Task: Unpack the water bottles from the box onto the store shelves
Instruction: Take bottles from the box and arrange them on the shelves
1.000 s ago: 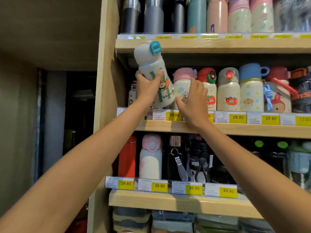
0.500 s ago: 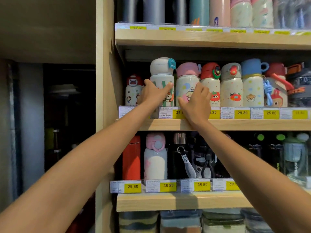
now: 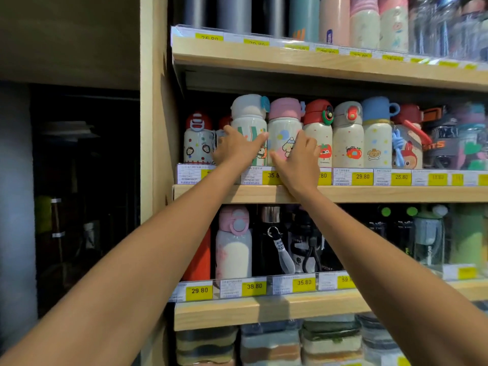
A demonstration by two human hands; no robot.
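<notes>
A white bottle [image 3: 249, 120] with green stripes, a white lid and a blue button stands upright on the middle shelf [image 3: 396, 194]. My left hand [image 3: 236, 150] is wrapped around its lower body from the left. To its right stands a pink-lidded bottle [image 3: 284, 120] with a puppy print. My right hand [image 3: 297, 161] holds its lower part, thumb on the left and fingers on the right. The box is out of view.
More printed bottles line the middle shelf: a small red-capped bottle [image 3: 198, 140] on the left, and red-lidded [image 3: 318, 128], grey-lidded [image 3: 347, 133] and blue-lidded [image 3: 375, 128] ones on the right. The upper shelf [image 3: 290, 59] hangs low overhead. A wooden upright [image 3: 153, 128] closes the left side.
The striped white bottle came down from a tilted position in front of the upper shelf and now stands on the middle shelf. My right hand stayed on the pink-lidded bottle.
</notes>
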